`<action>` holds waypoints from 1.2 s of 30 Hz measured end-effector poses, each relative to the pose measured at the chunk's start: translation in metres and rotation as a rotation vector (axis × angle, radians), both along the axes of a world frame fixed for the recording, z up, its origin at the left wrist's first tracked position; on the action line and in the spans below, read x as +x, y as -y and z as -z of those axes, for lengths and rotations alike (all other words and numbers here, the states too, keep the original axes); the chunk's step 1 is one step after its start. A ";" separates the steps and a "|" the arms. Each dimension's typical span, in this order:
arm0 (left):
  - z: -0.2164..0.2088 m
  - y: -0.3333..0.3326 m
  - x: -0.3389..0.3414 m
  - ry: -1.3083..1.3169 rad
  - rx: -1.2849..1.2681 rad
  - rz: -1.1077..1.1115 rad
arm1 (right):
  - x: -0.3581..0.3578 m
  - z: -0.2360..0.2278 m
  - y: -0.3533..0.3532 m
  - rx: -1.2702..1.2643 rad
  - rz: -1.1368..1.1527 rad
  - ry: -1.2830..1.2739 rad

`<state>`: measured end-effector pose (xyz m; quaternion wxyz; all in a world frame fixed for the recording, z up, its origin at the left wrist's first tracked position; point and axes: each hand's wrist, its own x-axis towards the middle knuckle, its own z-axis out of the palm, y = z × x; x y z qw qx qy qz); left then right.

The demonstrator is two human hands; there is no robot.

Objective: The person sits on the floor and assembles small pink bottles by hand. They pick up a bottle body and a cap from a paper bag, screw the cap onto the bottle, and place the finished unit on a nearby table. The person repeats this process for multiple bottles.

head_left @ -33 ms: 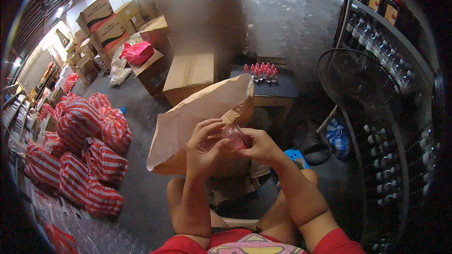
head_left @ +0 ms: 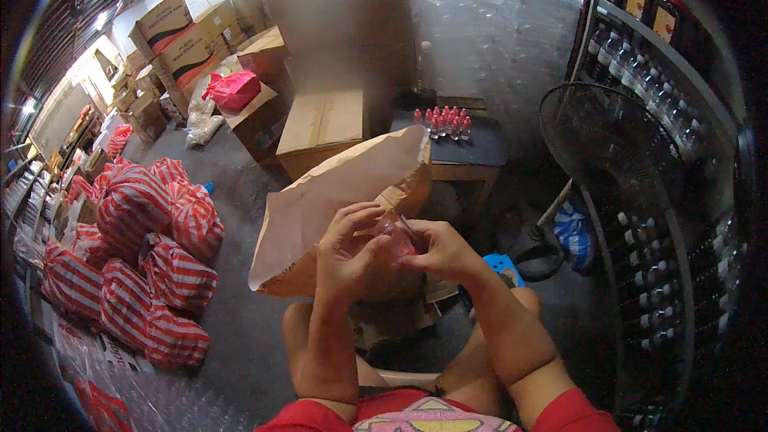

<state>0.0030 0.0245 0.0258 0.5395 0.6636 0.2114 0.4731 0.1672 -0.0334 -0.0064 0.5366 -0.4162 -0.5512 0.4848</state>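
Both hands meet over the mouth of a large brown paper sack (head_left: 320, 208) with a pale inside. Between them is a small clear bottle (head_left: 398, 238), with pinkish red showing through it. My left hand (head_left: 352, 244) curls its fingers and thumb round one side. Thumb and fingers of my right hand (head_left: 438, 250) pinch the other side. Fingers hide part of the bottle. Beyond the sack, several small clear bottles with pink caps (head_left: 444, 124) stand grouped on a dark low table (head_left: 480, 150).
Red-and-white striped bags (head_left: 136, 216) lie piled at the left. Cardboard boxes (head_left: 324, 124) stand ahead. To the right are a round fan (head_left: 608, 136), a blue-and-white striped bag (head_left: 574, 236) and a rack of dark bottles (head_left: 648, 88). Plastic-wrapped stacks (head_left: 496, 32) rise at the back.
The small bottle has turned slightly between my fingers. Both hands stay in nearly the same place.
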 end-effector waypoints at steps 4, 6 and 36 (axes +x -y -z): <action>0.002 0.001 -0.011 -0.028 -0.122 0.082 | 0.001 -0.025 0.012 -0.079 0.036 -0.014; 0.003 0.003 -0.014 -0.026 -0.143 0.109 | 0.009 -0.027 0.014 -0.145 0.088 -0.060; 0.011 0.017 -0.012 0.136 -0.164 0.209 | 0.014 -0.013 0.018 -0.270 -0.278 -0.478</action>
